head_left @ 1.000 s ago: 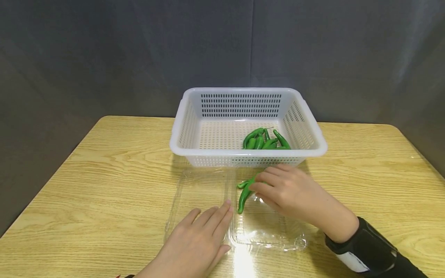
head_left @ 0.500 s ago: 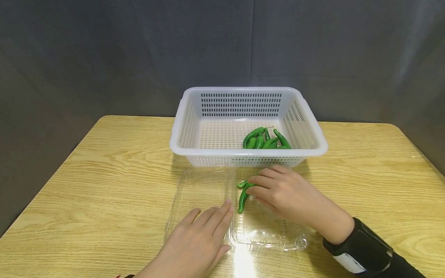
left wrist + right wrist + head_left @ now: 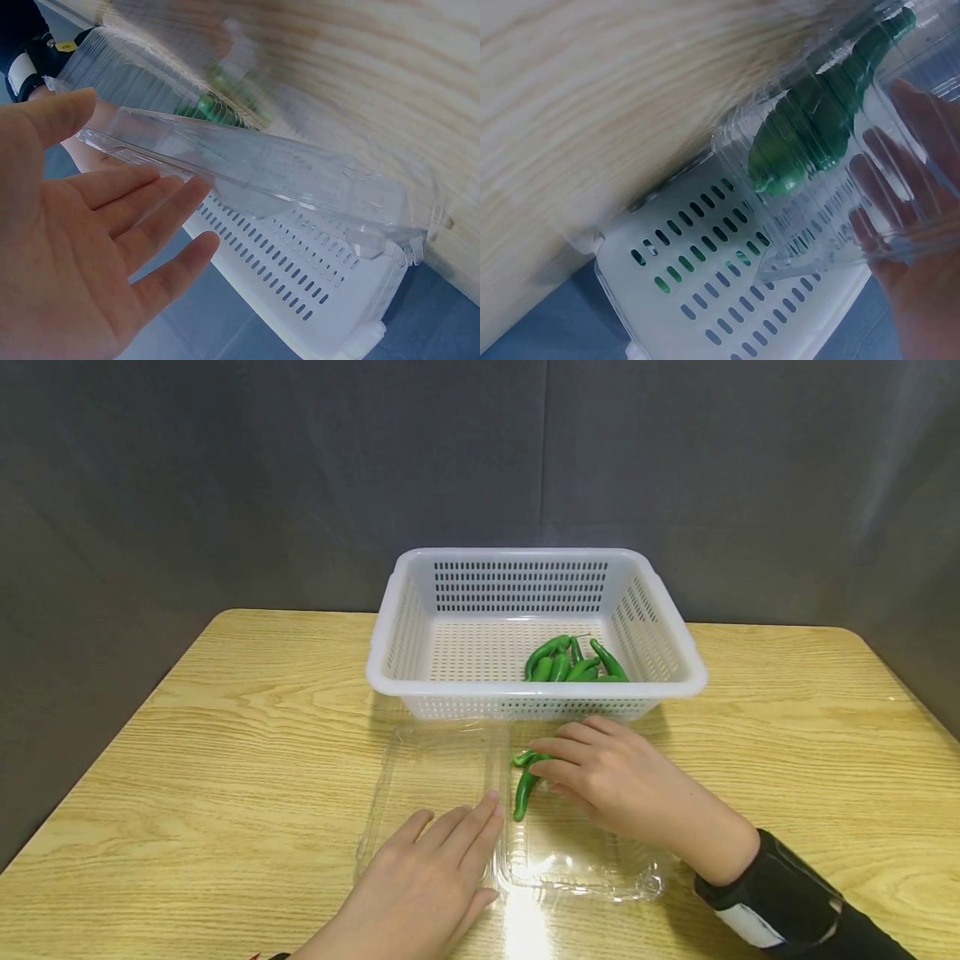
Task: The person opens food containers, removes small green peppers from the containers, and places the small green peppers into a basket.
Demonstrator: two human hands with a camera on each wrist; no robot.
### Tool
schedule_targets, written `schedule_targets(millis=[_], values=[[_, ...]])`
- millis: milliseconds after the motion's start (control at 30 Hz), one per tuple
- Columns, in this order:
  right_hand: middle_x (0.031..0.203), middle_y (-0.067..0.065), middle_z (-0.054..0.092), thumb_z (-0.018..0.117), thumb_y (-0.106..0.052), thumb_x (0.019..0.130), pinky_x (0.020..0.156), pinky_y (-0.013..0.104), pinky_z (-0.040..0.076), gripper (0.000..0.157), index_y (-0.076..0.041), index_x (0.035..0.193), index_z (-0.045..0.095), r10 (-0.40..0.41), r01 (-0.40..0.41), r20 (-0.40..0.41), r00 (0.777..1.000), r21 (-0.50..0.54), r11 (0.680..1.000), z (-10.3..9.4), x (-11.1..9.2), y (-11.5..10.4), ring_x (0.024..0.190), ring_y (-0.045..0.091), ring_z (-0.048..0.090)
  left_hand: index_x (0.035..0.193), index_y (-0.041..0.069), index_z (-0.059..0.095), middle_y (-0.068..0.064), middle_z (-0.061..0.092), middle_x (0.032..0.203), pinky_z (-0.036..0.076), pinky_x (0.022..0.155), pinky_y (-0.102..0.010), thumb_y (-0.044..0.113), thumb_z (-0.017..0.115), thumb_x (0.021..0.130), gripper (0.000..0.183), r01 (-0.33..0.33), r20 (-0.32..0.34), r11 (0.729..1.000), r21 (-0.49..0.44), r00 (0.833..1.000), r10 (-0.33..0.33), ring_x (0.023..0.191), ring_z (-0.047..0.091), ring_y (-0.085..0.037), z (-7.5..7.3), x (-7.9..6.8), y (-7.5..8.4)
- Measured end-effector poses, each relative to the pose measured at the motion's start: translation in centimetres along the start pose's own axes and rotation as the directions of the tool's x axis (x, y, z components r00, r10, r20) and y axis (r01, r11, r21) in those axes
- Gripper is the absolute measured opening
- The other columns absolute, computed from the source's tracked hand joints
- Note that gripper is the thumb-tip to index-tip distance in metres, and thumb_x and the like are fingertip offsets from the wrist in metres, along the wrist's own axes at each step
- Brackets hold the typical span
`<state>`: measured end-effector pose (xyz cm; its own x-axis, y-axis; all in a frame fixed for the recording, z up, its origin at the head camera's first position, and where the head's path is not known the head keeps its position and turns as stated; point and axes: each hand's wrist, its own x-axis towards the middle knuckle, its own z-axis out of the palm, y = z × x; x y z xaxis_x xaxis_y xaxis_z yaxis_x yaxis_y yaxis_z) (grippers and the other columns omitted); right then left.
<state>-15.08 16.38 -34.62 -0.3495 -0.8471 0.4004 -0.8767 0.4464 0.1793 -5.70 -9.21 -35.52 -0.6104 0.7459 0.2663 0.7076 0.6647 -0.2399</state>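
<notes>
A clear plastic clamshell container (image 3: 442,760) lies unfolded in two halves on the table. My left hand (image 3: 427,877) rests on its left half, with straight, spread fingers reaching the fold; its bare palm (image 3: 82,247) shows in the left wrist view. Green chili peppers (image 3: 527,789) lie in the right half, and the right wrist view shows the peppers (image 3: 802,127) through the ribbed wall. My right hand (image 3: 615,777) reaches over them, its fingertips at the peppers and partly hiding them. No finger is seen wrapped round a pepper.
Behind the container stands a white perforated basket (image 3: 536,688). Several more green chili peppers (image 3: 558,667) are heaped at its front right. The wooden table (image 3: 187,777) ends at a dark cloth backdrop (image 3: 300,485).
My right hand has shifted slightly left and toward me over the peppers. The pepper under its fingers has moved only a little. My left hand has stayed in place.
</notes>
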Motion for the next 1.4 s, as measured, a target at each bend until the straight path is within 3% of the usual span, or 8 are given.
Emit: schedule_targets(millis=[267,600,967,1200,1400], values=[[0.116,0.005,0.070,0.080,-0.009,0.078,0.092,0.040,0.050,0.031,-0.010,0.108,0.073,0.011,-0.011,0.002,1.000,0.000,1.000,0.21,-0.06,0.00,0.104,0.023,0.064,0.140,0.002,0.054,-0.009,0.054,0.143,0.054,0.089,-0.037,0.051,0.064,0.091,0.070,-0.002,0.000,1.000,0.002,1.000,0.002,0.110,0.063,-0.017,-0.02,-0.01,0.01],[0.117,0.006,0.068,0.083,-0.012,0.075,0.098,0.041,0.046,0.043,-0.008,0.117,0.071,0.062,-0.062,0.070,0.996,-0.011,0.998,0.19,-0.06,0.03,0.110,0.026,0.061,0.139,0.003,0.055,-0.009,0.056,0.142,0.054,0.088,-0.036,0.051,0.064,0.090,0.069,0.001,-0.010,1.000,0.005,1.000,-0.001,0.109,0.063,-0.017,0.08,-0.07,0.03],[0.106,0.003,0.067,0.084,-0.010,0.075,0.094,0.038,0.048,0.041,-0.008,0.113,0.070,0.064,-0.065,0.036,0.997,0.007,0.998,0.48,-0.06,0.07,0.102,0.023,0.063,0.140,0.002,0.054,-0.009,0.055,0.142,0.054,0.089,-0.037,0.051,0.062,0.092,0.069,-0.002,0.013,1.000,0.006,1.000,0.002,0.111,0.063,-0.018,-0.04,0.03,-0.02],[0.107,0.004,0.070,0.079,0.003,0.073,0.094,0.038,0.048,0.042,-0.008,0.113,0.070,0.066,-0.066,0.046,0.997,-0.013,0.998,0.52,-0.14,-0.01,0.102,0.023,0.063,0.141,0.002,0.053,-0.009,0.054,0.143,0.054,0.090,-0.037,0.051,0.062,0.092,0.069,0.000,0.016,1.000,0.011,1.000,0.000,0.111,0.063,-0.018,-0.08,0.04,0.03],[0.098,0.002,0.068,0.081,0.001,0.072,0.092,0.038,0.049,0.040,-0.008,0.110,0.072,0.074,-0.073,0.058,0.996,-0.030,0.997,0.48,-0.15,-0.15,0.096,0.023,0.062,0.139,0.003,0.055,-0.009,0.056,0.141,0.054,0.088,-0.036,0.052,0.063,0.091,0.069,-0.001,0.003,1.000,0.005,1.000,0.001,0.110,0.063,-0.017,0.02,0.00,0.02]])
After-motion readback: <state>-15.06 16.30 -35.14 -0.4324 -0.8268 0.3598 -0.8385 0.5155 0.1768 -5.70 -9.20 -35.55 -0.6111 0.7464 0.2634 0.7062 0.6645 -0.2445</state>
